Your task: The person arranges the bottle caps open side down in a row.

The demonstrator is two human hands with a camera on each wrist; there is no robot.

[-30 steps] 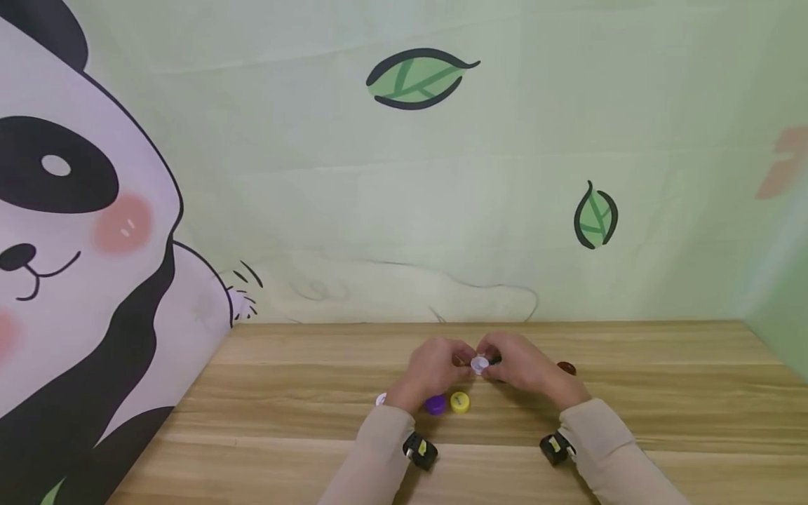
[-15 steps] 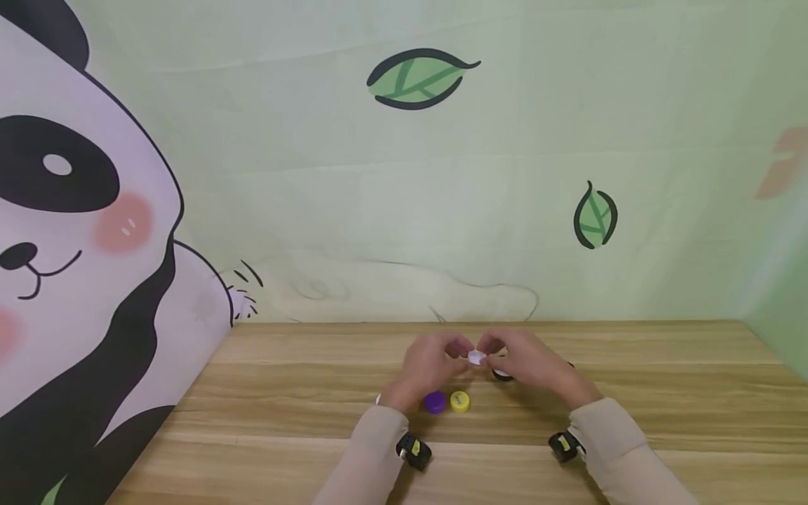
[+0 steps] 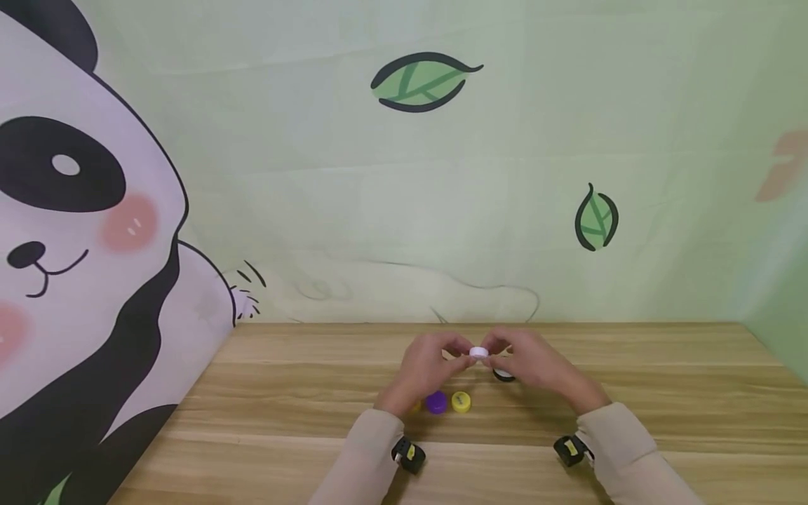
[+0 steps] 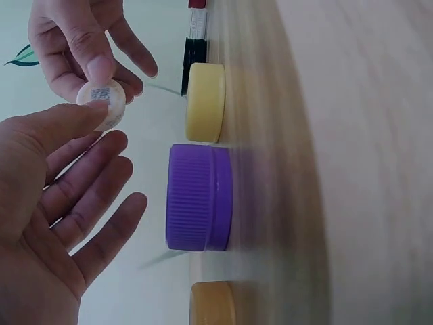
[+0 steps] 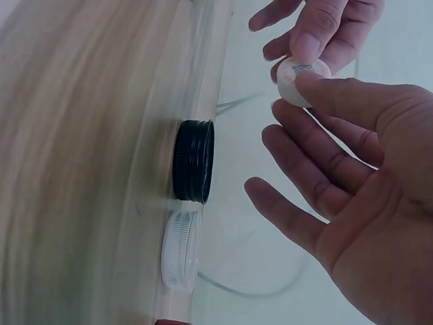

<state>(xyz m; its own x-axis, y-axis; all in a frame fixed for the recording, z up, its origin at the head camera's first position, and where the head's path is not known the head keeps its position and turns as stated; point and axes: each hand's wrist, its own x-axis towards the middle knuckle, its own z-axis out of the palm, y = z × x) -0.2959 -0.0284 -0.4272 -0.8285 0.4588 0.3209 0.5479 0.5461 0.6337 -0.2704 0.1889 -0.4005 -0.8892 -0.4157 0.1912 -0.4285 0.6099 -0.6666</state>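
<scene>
A small white bottle cap is held up off the table between my two hands. My left hand pinches its left side with thumb and fingers; my right hand pinches the right side. In the left wrist view, the face of the cap carries a printed square code, partly covered by the thumbs. The other fingers of both hands are spread loosely around it.
On the wooden table stand a purple cap, a yellow cap and an orange cap. A black lid and a clear ribbed cap stand by my right hand, near a red edge.
Both hands have risen slightly with the white cap. It has turned from showing its hollow inside to showing its side in the head view. The forearms have spread a little apart.
</scene>
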